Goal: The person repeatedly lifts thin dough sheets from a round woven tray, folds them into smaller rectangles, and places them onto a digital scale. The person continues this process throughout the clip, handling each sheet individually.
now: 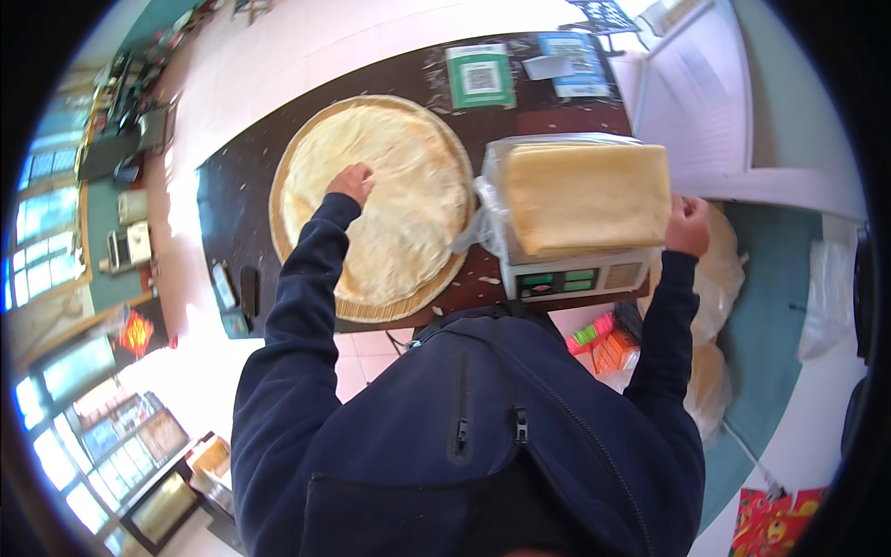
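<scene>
Before me, a large stack of round thin flatbreads (390,223) lies on a round woven straw tray (369,315). My left hand (353,184) is over the upper left part of the stack with its fingers curled; whether it pinches the top sheet cannot be told. To the right, a folded stack of yellowish flatbread sheets (588,195), with clear plastic film around its left side, sits on a digital scale (578,278). My right hand (688,224) is at the right edge of that folded stack, fingers bent; their tips are partly hidden, so its grip is unclear.
The dark table (240,163) bears a green printed code card (480,76), a blue one (574,66) and small crumbs. A phone-like object (224,285) and a dark slim object (248,291) lie at its left end. Plastic bags (713,278) of yellowish goods stand beyond my right arm.
</scene>
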`<move>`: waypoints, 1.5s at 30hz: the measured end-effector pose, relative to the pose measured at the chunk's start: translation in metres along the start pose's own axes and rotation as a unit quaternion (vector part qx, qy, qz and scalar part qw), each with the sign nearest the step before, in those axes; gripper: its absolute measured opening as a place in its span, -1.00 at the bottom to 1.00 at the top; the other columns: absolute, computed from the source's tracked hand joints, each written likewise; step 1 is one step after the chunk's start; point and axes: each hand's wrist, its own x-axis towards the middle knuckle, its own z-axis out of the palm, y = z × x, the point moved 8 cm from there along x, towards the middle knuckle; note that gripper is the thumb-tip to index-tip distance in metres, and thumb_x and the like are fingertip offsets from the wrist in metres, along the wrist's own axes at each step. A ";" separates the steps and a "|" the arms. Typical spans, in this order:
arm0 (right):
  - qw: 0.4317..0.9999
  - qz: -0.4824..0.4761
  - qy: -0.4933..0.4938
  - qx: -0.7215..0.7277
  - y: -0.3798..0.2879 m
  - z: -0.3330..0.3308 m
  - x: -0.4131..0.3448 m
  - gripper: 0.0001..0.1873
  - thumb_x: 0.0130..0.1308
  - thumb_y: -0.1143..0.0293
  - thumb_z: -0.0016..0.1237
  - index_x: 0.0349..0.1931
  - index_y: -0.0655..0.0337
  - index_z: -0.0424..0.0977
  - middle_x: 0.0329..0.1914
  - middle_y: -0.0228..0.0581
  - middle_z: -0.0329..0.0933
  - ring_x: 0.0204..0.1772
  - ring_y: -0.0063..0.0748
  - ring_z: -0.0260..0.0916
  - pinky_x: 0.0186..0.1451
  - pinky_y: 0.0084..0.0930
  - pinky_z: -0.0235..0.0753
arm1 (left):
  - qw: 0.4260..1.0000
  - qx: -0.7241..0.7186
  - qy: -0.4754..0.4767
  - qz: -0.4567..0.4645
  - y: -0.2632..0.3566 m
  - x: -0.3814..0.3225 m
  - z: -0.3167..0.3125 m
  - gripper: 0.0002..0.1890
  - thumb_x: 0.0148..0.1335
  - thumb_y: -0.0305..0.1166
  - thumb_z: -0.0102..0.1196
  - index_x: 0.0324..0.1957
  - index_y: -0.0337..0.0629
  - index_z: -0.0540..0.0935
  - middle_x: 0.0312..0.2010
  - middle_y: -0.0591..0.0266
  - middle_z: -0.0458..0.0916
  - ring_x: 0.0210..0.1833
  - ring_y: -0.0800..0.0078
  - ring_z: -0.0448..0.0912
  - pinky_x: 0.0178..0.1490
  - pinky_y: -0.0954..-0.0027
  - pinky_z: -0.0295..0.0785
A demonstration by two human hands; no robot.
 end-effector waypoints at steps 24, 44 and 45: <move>0.854 -0.306 -0.411 0.090 -0.386 0.192 -0.489 -0.38 -0.05 0.04 0.14 -0.05 0.27 0.33 -0.06 -0.02 0.41 0.00 -0.07 0.39 0.01 -0.19 0.34 | 0.966 0.010 0.064 0.251 -0.145 -0.115 -0.066 -0.84 -0.11 -0.49 0.10 -0.41 -0.01 0.51 -0.31 0.22 0.53 -0.09 0.24 0.47 0.15 0.04 0.18; 0.801 -0.149 -0.562 0.144 -0.352 0.236 -0.456 -0.68 0.17 0.20 -0.05 -0.25 0.30 0.54 -0.42 -0.14 0.56 -0.33 -0.37 0.46 -0.18 -0.47 0.41 | 0.943 -0.005 0.162 0.291 -0.158 -0.130 -0.076 -0.86 0.03 -0.30 0.13 -0.36 -0.09 0.59 -0.43 0.14 0.57 -0.30 0.15 0.54 -0.21 0.20 0.43; 0.798 -0.120 -0.570 0.156 -0.351 0.241 -0.460 -0.67 0.16 0.20 -0.04 -0.25 0.29 0.55 -0.42 -0.14 0.57 -0.32 -0.38 0.47 -0.17 -0.47 0.41 | 0.974 -0.036 0.141 0.173 -0.170 -0.132 -0.065 -0.80 0.01 -0.24 0.16 -0.36 -0.10 0.58 -0.43 0.13 0.57 -0.31 0.16 0.55 -0.21 0.21 0.43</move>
